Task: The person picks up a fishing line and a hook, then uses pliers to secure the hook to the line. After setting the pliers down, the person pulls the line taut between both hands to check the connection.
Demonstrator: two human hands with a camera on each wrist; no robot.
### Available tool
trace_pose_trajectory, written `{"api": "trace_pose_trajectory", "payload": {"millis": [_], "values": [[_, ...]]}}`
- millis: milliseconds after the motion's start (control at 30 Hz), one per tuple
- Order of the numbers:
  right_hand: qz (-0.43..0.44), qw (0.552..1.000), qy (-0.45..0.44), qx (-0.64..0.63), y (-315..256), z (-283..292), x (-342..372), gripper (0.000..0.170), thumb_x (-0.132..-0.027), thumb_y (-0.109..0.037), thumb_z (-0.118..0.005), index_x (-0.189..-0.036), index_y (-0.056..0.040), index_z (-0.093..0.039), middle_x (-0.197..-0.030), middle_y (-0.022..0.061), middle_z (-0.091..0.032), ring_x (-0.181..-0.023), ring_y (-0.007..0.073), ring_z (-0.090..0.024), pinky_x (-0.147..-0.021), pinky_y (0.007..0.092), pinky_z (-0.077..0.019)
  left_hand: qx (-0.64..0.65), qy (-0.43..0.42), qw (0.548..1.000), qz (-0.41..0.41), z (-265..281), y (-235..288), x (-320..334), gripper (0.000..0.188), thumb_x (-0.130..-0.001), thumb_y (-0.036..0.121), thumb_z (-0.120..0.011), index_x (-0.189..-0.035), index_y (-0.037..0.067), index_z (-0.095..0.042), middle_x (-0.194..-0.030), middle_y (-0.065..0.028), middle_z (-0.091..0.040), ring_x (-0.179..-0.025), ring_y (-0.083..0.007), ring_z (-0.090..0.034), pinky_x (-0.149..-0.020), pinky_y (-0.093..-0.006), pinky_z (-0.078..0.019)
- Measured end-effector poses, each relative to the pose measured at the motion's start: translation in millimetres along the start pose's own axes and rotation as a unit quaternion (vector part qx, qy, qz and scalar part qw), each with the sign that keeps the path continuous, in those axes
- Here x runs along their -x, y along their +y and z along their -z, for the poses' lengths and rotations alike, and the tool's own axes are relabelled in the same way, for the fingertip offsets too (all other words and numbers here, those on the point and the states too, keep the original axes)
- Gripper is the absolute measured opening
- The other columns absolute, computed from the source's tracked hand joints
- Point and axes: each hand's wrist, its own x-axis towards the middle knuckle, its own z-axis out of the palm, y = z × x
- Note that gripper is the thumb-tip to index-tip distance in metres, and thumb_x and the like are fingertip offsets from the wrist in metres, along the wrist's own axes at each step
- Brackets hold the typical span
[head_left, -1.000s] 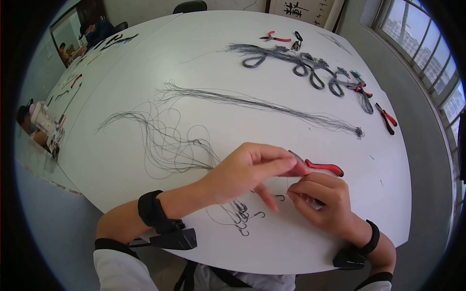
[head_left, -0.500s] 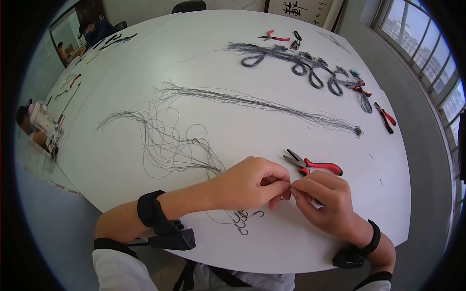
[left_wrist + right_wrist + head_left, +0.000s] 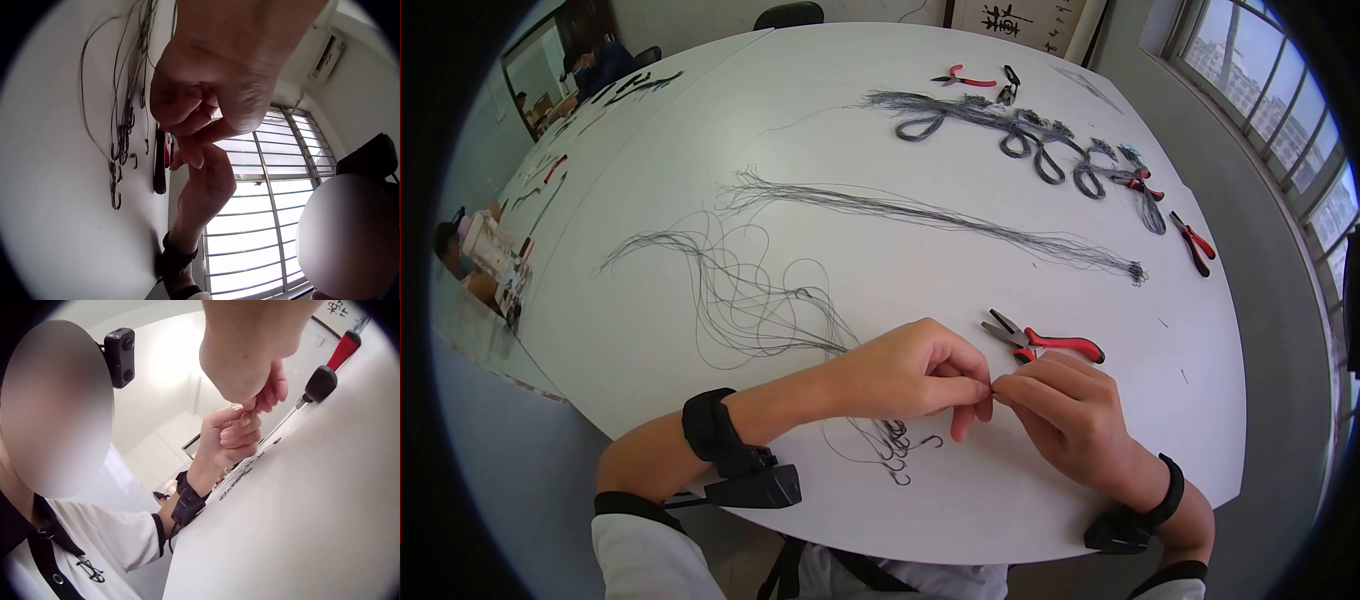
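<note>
Over the surface (image 3: pixel 1000 515), lower centre, left hand (image 3: pixel 930 375) and right hand (image 3: pixel 1062 410) are angled together, one tiny item (image 3: pixel 994 393) pinched. One pliers (image 3: pixel 1068 345) is seen above.

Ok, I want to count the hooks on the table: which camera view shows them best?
The left wrist view: there the hooks appear largest, and several bends stand out. The head view shows them smaller, bunched near the left hand; the right wrist view shows only small dark shapes, too flat to tell apart.
</note>
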Motion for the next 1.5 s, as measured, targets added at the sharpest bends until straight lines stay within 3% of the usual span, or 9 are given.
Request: {"api": "trace_pose_trajectory", "payload": {"millis": [267,433,633,1033,1167,1233,1367,1433,1500], "values": [[-0.048,0.998,0.007,-0.032,1.7,0.2,1.3,0.019,-0.071,0.006,-0.065,-0.088,-0.0007,-0.060,-0.073,0.0092,-0.058,-0.060,0.0241,-0.055,-0.053,0.0311,-0.0455,0.011,0.013,0.999,-0.035,-1.4,-1.6,-0.3,0.019,-0.090,0.010,-0.049,-0.089,-0.002,-0.063,-0.066,-0.0024,-0.061,-0.056,-0.0046,-0.052,-0.050,-0.0164,-0.0343],[-0.101,0.990,0.041,-0.084,5.4,-3.1,2.3,0.016,-0.072,0.003,-0.068,-0.086,-0.0001,-0.061,-0.072,0.0098,-0.060,-0.056,0.0213,-0.055,-0.050,0.0287,-0.0436,0.093,0.012,0.995,0.017,0.9,2.4,2.5,0.019,-0.090,0.012,-0.050,-0.089,-0.002,-0.063,-0.061,-0.0002,-0.056,-0.048,-0.0005,-0.039,-0.041,-0.0170,-0.0239],[-0.081,0.993,0.047,-0.075,6.7,-2.2,1.2,0.012,-0.071,0.004,-0.068,-0.081,-0.0004,-0.062,-0.067,0.0085,-0.058,-0.053,0.0207,-0.053,-0.047,0.0284,-0.0405,0.125,0.008,0.992,0.014,0.8,1.1,2.9,0.020,-0.090,0.012,-0.051,-0.089,-0.003,-0.063,-0.060,0.0001,-0.054,-0.046,-0.0010,-0.038,-0.040,-0.0171,-0.0234],[-0.017,0.998,0.064,-0.003,3.8,0.4,-0.4,0.014,-0.070,0.006,-0.065,-0.081,0.0004,-0.060,-0.067,0.0094,-0.055,-0.055,0.0242,-0.054,-0.050,0.0308,-0.0433,0.161,0.022,0.987,0.007,-2.6,5.5,3.3,0.020,-0.090,0.011,-0.050,-0.090,-0.005,-0.062,-0.057,0.0018,-0.047,-0.046,-0.0026,-0.034,-0.039,-0.0186,-0.0217],[-0.023,0.998,0.061,-0.006,2.7,0.3,-1.3,0.013,-0.070,0.007,-0.064,-0.081,0.0003,-0.060,-0.067,0.0093,-0.055,-0.056,0.0241,-0.054,-0.050,0.0307,-0.0429,0.135,0.023,0.991,0.001,-2.8,0.4,1.8,0.018,-0.090,0.010,-0.051,-0.089,-0.005,-0.062,-0.063,0.0006,-0.053,-0.049,-0.0025,-0.035,-0.042,-0.0179,-0.0248],[-0.043,0.998,0.038,-0.021,2.6,0.9,-1.3,0.011,-0.072,0.005,-0.064,-0.081,0.0000,-0.060,-0.067,0.0093,-0.055,-0.055,0.0241,-0.053,-0.050,0.0299,-0.0428,0.067,0.055,0.996,-0.038,-4.5,-3.7,-0.1,0.016,-0.089,0.008,-0.051,-0.089,-0.003,-0.063,-0.071,-0.0006,-0.059,-0.054,-0.0019,-0.038,-0.047,-0.0177,-0.0300],[-0.091,0.993,0.014,-0.068,-0.6,2.9,0.6,0.009,-0.074,0.004,-0.063,-0.081,-0.0004,-0.060,-0.066,0.0085,-0.056,-0.054,0.0217,-0.053,-0.050,0.0285,-0.0421,-0.008,0.061,0.997,-0.037,-5.2,-0.8,2.9,0.015,-0.088,0.007,-0.051,-0.088,-0.002,-0.063,-0.078,-0.0011,-0.062,-0.062,-0.0018,-0.045,-0.055,-0.0175,-0.0366],[-0.204,0.958,-0.037,-0.199,-1.6,4.6,2.2,0.008,-0.076,0.004,-0.062,-0.082,-0.0008,-0.061,-0.066,0.0073,-0.055,-0.054,0.0188,-0.051,-0.050,0.0280,-0.0410,-0.041,0.068,0.994,-0.073,-7.2,-3.2,3.1,0.014,-0.088,0.007,-0.051,-0.088,-0.002,-0.062,-0.078,-0.0006,-0.062,-0.068,-0.0024,-0.049,-0.060,-0.0173,-0.0397],[-0.229,0.947,-0.057,-0.219,-3.1,7.5,1.0,0.008,-0.076,0.004,-0.062,-0.082,-0.0006,-0.061,-0.066,0.0070,-0.056,-0.054,0.0175,-0.052,-0.050,0.0276,-0.0410,-0.063,0.065,0.994,-0.062,-7.6,2.7,5.8,0.014,-0.088,0.007,-0.051,-0.088,-0.002,-0.062,-0.078,-0.0009,-0.062,-0.069,-0.0027,-0.050,-0.061,-0.0171,-0.0403]]}}
